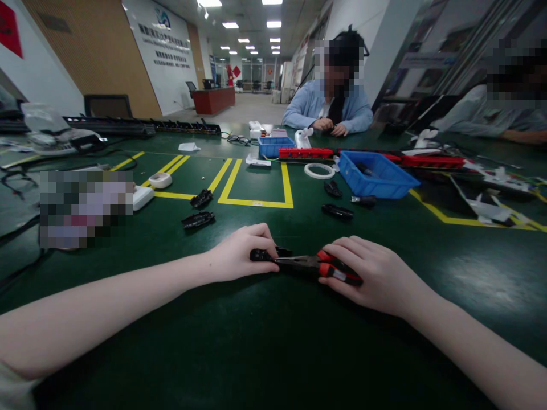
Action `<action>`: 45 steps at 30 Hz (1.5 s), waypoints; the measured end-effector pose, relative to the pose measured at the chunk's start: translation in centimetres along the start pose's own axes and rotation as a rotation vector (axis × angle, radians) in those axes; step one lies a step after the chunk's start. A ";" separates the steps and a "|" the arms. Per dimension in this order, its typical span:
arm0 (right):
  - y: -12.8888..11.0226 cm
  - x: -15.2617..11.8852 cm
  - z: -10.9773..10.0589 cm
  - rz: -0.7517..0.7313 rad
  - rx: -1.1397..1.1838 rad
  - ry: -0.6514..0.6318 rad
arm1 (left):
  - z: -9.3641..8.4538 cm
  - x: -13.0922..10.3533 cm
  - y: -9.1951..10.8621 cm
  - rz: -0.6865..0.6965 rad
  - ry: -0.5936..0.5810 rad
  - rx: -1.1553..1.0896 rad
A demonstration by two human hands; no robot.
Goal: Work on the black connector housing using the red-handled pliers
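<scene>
Low over the green table, my left hand pinches a small black plastic part between thumb and fingers. My right hand is wrapped round the red and black handles of needle-nose pliers. Their jaws point left and reach the black part at my left fingertips. Whether the jaws grip it or only touch it I cannot tell. Beyond my left hand lie two black plastic pieces, an upper one and a lower one. Past my right hand lies another black piece.
A large blue bin with dark parts stands at the right, a smaller blue bin farther back. A white ring roll, a white case and yellow tape outlines mark the table. A person sits opposite.
</scene>
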State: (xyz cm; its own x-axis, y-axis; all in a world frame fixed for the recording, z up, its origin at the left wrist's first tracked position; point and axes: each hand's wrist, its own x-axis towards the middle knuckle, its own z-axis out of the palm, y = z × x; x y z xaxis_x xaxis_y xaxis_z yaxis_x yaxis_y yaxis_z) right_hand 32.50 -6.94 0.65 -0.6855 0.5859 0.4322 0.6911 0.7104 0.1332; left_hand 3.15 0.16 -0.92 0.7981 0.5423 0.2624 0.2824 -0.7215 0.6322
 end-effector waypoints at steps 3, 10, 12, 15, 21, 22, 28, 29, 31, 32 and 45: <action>0.2 -0.1 -0.2 0.006 -0.006 -0.002 | 0.0 0.0 0.0 -0.006 0.002 -0.003; 0.3 -0.3 -0.1 0.028 0.023 -0.017 | 0.1 0.0 -0.1 -0.001 0.000 -0.002; 0.2 -0.3 -0.2 0.027 0.027 -0.016 | 0.1 0.0 -0.1 0.003 0.001 0.002; 0.1 -0.2 -0.3 0.025 0.018 -0.023 | 0.0 0.0 0.0 -0.002 -0.002 0.009; -0.4 0.1 -0.3 0.047 0.010 -0.032 | -0.1 0.0 0.2 -0.018 -0.006 0.009; -0.4 0.2 -0.3 0.047 0.012 -0.035 | -0.1 0.0 0.2 -0.017 -0.004 0.009; -0.1 0.1 -0.4 0.043 0.014 -0.062 | -0.1 -0.1 0.2 -0.021 -0.007 0.005; 0.0 0.1 -0.4 0.038 0.008 -0.058 | -0.1 -0.1 0.2 -0.022 -0.008 0.007; 0.0 0.0 -0.3 0.020 -0.015 -0.043 | -0.1 -0.1 0.2 -0.018 -0.007 0.014; 0.1 -0.1 -0.3 0.011 -0.032 -0.030 | -0.1 -0.1 0.2 -0.015 -0.004 0.015; 0.3 -0.4 0.3 0.017 -0.039 0.062 | -0.1 0.0 0.3 -0.030 -0.006 0.014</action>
State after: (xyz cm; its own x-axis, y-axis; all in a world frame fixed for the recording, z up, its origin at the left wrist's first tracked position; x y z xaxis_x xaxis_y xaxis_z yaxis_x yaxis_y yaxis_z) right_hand 32.94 -6.83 0.28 -0.6591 0.5713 0.4890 0.7115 0.6843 0.1596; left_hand 3.17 -0.05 -0.63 0.7922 0.5614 0.2393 0.3136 -0.7108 0.6296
